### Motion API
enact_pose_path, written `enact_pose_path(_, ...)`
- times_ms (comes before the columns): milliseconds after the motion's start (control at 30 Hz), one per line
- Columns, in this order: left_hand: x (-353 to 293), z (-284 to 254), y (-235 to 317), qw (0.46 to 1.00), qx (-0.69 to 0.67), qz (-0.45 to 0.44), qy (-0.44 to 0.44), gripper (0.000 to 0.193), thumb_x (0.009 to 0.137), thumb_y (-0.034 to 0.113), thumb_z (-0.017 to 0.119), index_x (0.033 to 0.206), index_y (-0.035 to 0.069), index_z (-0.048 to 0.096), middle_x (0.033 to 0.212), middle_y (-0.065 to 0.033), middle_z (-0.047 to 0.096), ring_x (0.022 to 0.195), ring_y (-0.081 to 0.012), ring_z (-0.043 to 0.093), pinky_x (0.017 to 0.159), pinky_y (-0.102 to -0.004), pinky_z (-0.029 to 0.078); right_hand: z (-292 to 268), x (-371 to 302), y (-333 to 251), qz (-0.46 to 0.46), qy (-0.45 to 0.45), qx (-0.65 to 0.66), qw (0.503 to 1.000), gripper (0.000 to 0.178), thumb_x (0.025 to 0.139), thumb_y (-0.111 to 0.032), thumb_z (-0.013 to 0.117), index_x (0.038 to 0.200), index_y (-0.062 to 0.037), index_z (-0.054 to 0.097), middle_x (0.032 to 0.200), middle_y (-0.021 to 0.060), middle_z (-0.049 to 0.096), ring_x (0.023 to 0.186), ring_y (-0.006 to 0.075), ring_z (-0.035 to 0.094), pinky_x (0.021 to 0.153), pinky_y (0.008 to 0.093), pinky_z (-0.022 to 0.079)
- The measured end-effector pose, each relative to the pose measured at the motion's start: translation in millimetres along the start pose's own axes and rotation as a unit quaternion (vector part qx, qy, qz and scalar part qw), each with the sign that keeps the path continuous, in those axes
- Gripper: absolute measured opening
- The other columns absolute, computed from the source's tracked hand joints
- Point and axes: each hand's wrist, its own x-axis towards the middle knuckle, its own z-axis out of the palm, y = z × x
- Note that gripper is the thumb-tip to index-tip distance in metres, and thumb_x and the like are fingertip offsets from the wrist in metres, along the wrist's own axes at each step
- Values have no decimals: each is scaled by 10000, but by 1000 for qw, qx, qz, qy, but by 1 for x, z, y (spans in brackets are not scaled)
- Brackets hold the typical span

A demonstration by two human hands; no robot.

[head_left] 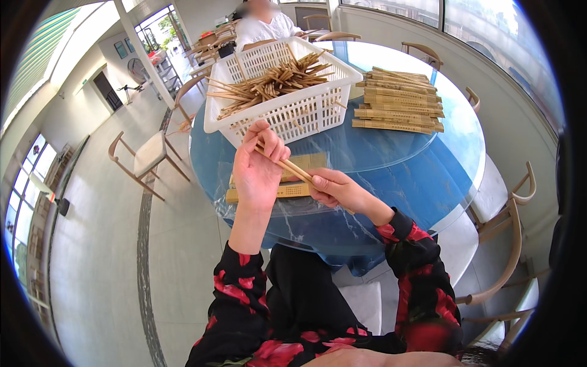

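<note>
While both hands are raised over the near edge of the round table (391,211), they share a few slim, straight, pale wooden sticks (295,169), smooth and lying side by side; their exact number cannot be told. The left hand (260,168) has its fingers curled round the far ends, palm turned up, and the right hand (339,188) pinches the near ends between thumb and folded fingers.

Just below them, by the table's near edge, lie flat tan packets (295,191) with rows of dark printing too small to read. More printed packets (400,101) are piled in overlapping rows toward the table's far right edge, their lettering equally unreadable.

Near the table's far left edge stands a white slatted plastic basket (315,115), heaped with loose brown sticks (275,84) pointing in many directions; some rise above the rim, and a few poke through the slots.
</note>
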Motion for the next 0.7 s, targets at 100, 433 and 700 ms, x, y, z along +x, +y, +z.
enact_pose_path(100, -16, 0, -4, 983, 150, 53, 95, 248, 1016, 272, 579, 1167, 80, 623, 1054, -18, 629, 995, -153, 586, 844, -312, 493, -33, 5, -2, -184, 176, -482, 838, 266, 1015, -245, 569, 1210, -147, 720, 802, 78, 655, 705, 232, 616, 620, 364, 484)
enact_pose_path(433, -53, -54, -51, 700, 689, 188, -9, 431, 800, 111, 817, 1184, 45, 632, 1169, -98, 634, 1134, -312, 564, 988, -423, 445, -62, -2, 14, -141, 189, -622, 746, 231, 936, -223, 657, 1126, -135, 755, 903, 93, 697, 878, 317, 659, 752, 417, 510)
enact_pose_path(700, -57, -83, -51, 864, 498, 58, 42, 367, 977, -9, 605, 1341, 29, 609, 968, -42, 657, 759, -98, 610, 675, -231, 515, -57, 1, 24, -134, 126, -573, 798, 235, 947, -170, 626, 1146, -99, 730, 961, 114, 667, 922, 342, 636, 789, 433, 505)
